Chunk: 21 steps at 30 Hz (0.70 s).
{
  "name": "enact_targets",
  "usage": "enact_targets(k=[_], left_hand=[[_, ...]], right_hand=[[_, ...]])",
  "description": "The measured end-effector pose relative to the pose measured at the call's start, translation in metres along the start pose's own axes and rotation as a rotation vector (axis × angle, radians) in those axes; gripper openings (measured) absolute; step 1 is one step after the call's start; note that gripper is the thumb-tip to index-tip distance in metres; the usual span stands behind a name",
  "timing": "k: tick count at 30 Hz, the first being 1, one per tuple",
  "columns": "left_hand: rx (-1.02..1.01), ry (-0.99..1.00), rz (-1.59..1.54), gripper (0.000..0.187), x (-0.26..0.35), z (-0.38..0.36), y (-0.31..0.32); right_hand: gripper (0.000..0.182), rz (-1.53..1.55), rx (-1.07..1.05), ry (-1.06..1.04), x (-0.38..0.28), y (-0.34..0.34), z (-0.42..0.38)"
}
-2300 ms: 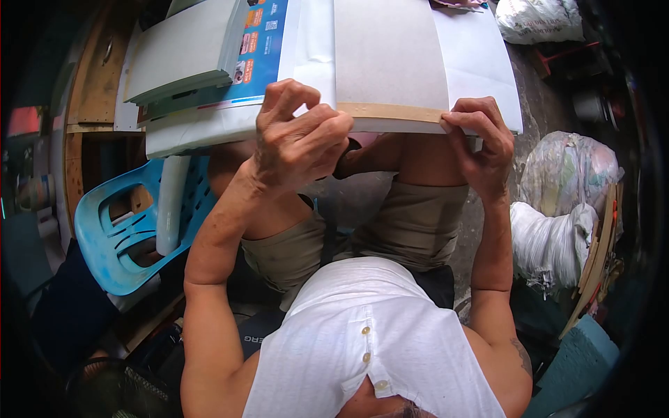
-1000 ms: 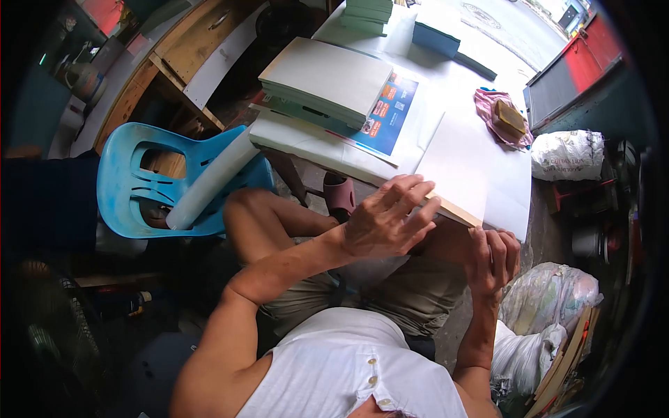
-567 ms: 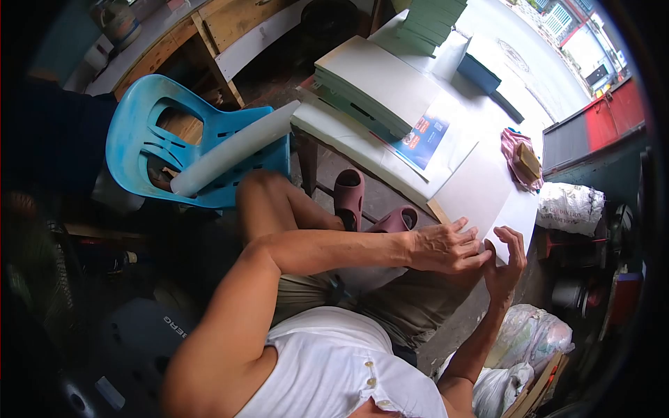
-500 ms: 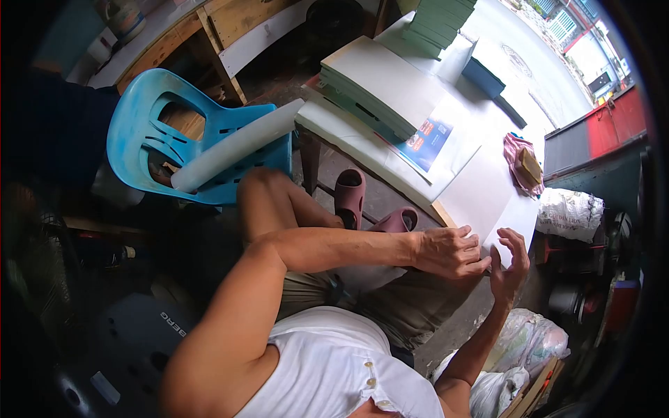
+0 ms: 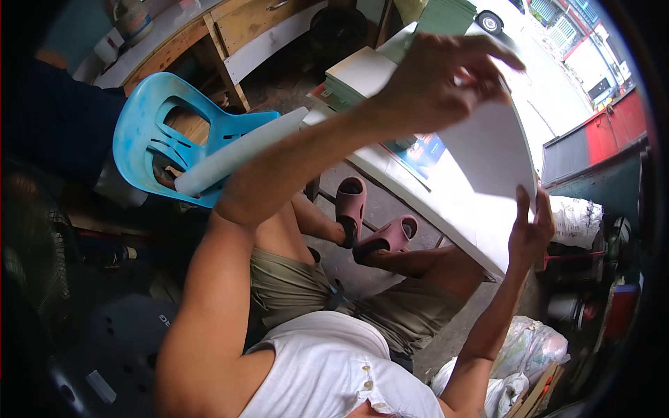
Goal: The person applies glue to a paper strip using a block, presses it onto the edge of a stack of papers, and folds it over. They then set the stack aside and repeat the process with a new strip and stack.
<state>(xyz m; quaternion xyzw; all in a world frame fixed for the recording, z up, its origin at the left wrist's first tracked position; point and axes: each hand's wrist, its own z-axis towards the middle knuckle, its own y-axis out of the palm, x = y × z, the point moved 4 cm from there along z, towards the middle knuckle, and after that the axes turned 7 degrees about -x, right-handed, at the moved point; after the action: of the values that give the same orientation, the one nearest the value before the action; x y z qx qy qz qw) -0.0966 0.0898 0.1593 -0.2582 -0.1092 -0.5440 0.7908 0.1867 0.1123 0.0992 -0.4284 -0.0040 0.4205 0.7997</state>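
A large white sheet of paper (image 5: pixel 491 153) is held up, bent, above the right part of the table. My left hand (image 5: pixel 449 83) grips its far corner, fingers curled and slightly blurred. At the sheet's near right edge, my right hand (image 5: pixel 531 226) pinches it between thumb and fingers. Below the sheet, the white tabletop (image 5: pixel 460 219) shows. A blue printed sheet (image 5: pixel 424 155) lies there, partly covered by my left arm and the raised paper. Behind my left forearm, a thick stack of paper (image 5: pixel 359 73) is partly hidden.
A blue plastic chair (image 5: pixel 150 139) with a long white roll (image 5: pixel 240 153) across it stands at left. Pink slippers (image 5: pixel 350 202) are on my feet under the table. Stuffed plastic bags (image 5: pixel 533 345) and a white sack (image 5: pixel 577 221) sit at right. A car (image 5: pixel 490 21) is outside.
My hands have moved apart; the left rose far across the table and the right shifted slightly forward. The white sheet is now lifted and bent between them. A car has appeared outside.
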Motion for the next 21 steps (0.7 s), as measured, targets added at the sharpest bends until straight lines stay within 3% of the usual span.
enact_targets(k=[1, 2, 3, 4, 5, 7, 9, 10, 11, 12, 14, 15, 16, 17, 20, 21], left_hand=[[-0.019, 0.017, 0.05, 0.024, -0.01, 0.009, -0.018], [-0.02, -0.096, 0.027, 0.031, -0.024, 0.016, -0.034], [-0.051, -0.005, -0.155, 0.035, -0.046, 0.027, -0.057], [-0.129, -0.019, -0.176, 0.047, -0.074, 0.03, -0.078], [-0.057, -0.014, -0.111, 0.041, -0.064, 0.028, -0.093], [-0.127, -0.091, 0.176, 0.02, -0.082, 0.011, -0.123], [-0.246, -0.179, 0.034, 0.027, -0.11, -0.027, -0.139], [-0.304, -0.223, -0.036, 0.031, -0.123, -0.048, -0.144], [-0.342, -0.427, 0.035, 0.04, -0.135, -0.073, -0.15], [-0.375, -0.632, 0.107, 0.05, -0.141, -0.099, -0.151], [-0.359, -0.666, 0.255, 0.066, -0.135, -0.125, -0.146], [-0.315, -0.775, 0.213, 0.069, -0.139, -0.134, -0.142], [-0.299, -0.763, 0.27, 0.067, -0.141, -0.138, -0.139], [-0.293, -0.804, 0.221, 0.065, -0.145, -0.142, -0.134], [-0.236, -0.753, 0.242, 0.042, -0.148, -0.132, -0.128], [-0.212, -0.8, 0.221, 0.037, -0.149, -0.131, -0.128]], right_hand=[[0.021, 0.081, 0.062, -0.03, 0.005, 0.01, 0.017], [0.021, 0.163, 0.053, 0.028, 0.001, 0.017, 0.037], [0.019, -0.184, 0.089, -0.312, -0.022, 0.018, 0.058], [0.02, -0.096, 0.211, -0.354, -0.036, 0.025, 0.077], [0.025, -0.064, 0.221, -0.37, -0.047, 0.033, 0.088], [0.033, -0.152, 0.254, -0.487, -0.067, 0.057, 0.097], [0.036, -0.275, 0.164, -0.588, -0.076, 0.099, 0.085], [0.034, -0.208, 0.049, -0.582, -0.078, 0.122, 0.071], [0.036, -0.173, -0.078, -0.579, -0.07, 0.15, 0.053], [0.05, -0.185, -0.204, -0.517, -0.061, 0.167, 0.035], [0.065, -0.098, -0.201, -0.367, -0.058, 0.172, 0.018], [0.069, -0.067, -0.173, -0.234, -0.055, 0.17, 0.018], [0.074, -0.038, -0.151, -0.096, -0.055, 0.167, 0.017], [0.071, -0.086, -0.083, -0.089, -0.057, 0.162, 0.019], [0.066, 0.117, -0.325, 0.068, -0.04, 0.175, 0.027], [0.061, 0.076, -0.267, -0.008, -0.041, 0.175, 0.027]])
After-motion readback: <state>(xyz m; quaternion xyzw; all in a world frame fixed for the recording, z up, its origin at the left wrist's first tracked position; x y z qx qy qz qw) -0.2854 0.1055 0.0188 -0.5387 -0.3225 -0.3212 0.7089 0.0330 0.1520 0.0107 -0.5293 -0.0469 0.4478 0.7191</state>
